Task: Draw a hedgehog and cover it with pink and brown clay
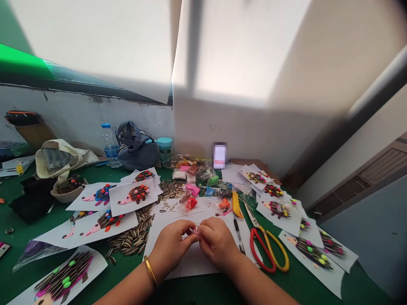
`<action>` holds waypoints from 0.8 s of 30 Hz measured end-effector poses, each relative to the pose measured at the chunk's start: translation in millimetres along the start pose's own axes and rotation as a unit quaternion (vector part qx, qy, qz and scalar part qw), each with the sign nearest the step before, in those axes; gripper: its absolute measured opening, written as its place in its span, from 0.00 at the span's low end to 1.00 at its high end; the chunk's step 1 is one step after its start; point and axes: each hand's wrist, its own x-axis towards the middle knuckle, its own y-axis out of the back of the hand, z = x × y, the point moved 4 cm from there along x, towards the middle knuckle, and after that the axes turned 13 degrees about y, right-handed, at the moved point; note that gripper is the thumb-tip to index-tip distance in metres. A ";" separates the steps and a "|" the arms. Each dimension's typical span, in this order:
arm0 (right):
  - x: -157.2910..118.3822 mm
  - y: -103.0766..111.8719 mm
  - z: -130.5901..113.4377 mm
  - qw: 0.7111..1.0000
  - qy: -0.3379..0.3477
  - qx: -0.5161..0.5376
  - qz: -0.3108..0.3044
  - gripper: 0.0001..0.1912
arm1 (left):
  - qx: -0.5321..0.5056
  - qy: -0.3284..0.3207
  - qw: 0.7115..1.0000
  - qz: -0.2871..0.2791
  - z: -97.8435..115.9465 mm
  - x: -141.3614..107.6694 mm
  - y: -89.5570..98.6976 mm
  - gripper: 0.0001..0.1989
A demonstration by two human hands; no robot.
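1. The left hand (174,242) and right hand (218,241) meet, fingertips pinching a small pinkish piece (196,230) above white paper (193,259); this step looks unfinished.
2. Seed-covered animal cards (139,194) at both sides look complete; loose seeds (135,235) and coloured packets (191,203) remain.
3. Fingers mask the piece's shape; some cards overlap; the far phone's (220,155) screen is blurred.

with twelve o'clock straight ahead, a phone (220,154) with a blurred-out screen stands upright at twelve, below faint handwriting (214,127) on a pale panel (248,123). at eleven, a blue-capped bottle (111,148), a dark blue bag (140,152) and a turquoise-lidded jar (165,148) share the bench (118,272). at ten, an open cream tote (41,163) slumps near black cloth (30,201), a brown flask (34,133) behind.
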 end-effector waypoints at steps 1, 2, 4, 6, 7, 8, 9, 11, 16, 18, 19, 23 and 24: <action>0.3 -0.1 -0.3 1.000 0.001 0.003 0.004 0.07 | -0.010 0.003 1.000 0.002 -1.2 0.6 -0.6 0.04; 0.6 -0.3 -0.6 1.000 0.000 0.005 0.008 0.07 | -0.020 0.003 1.000 0.007 -2.3 1.2 -1.0 0.04; 1.2 -0.9 -0.7 1.000 -0.008 0.004 0.013 0.06 | -0.035 -0.009 0.999 0.025 -3.7 1.7 -1.0 0.05; 1.6 -1.1 -0.2 1.000 -0.022 -0.003 0.015 0.06 | -0.035 -0.048 0.997 0.052 -3.1 0.8 0.0 0.07; 1.6 -1.0 0.3 0.999 -0.029 -0.007 0.014 0.06 | -0.028 -0.078 0.994 0.070 -2.0 -0.3 0.8 0.07; 1.6 -0.6 0.9 0.999 -0.036 -0.010 0.014 0.06 | -0.018 -0.112 0.990 0.089 -0.8 -1.8 1.6 0.07; 1.6 -0.1 1.5 0.999 -0.042 -0.012 0.015 0.06 | -0.006 -0.145 0.983 0.108 0.2 -3.4 2.4 0.07; 1.2 1.2 2.6 0.999 -0.047 -0.013 0.016 0.06 | 0.026 -0.195 0.970 0.144 0.5 -5.9 3.1 0.06; -0.5 -0.4 3.1 0.999 -0.023 -0.023 0.008 0.06 | 0.113 -0.206 0.955 0.181 -4.2 -4.6 0.7 0.07; -1.4 -3.3 3.1 1.000 -0.015 -0.023 0.000 0.06 | 0.130 -0.192 0.960 0.157 -4.7 -2.5 -1.1 0.07; -1.6 -5.0 2.9 1.000 -0.012 -0.022 -0.005 0.06 | 0.134 -0.182 0.964 0.139 -4.6 -1.3 -1.9 0.06; -1.1 -8.5 2.9 0.999 -0.023 -0.033 -0.019 0.06 | 0.140 -0.171 0.969 0.106 -0.8 0.6 -0.9 0.02; -0.8 -8.0 3.4 0.999 -0.031 -0.038 -0.018 0.06 | 0.141 -0.179 0.967 0.118 1.0 -0.1 0.7 0.03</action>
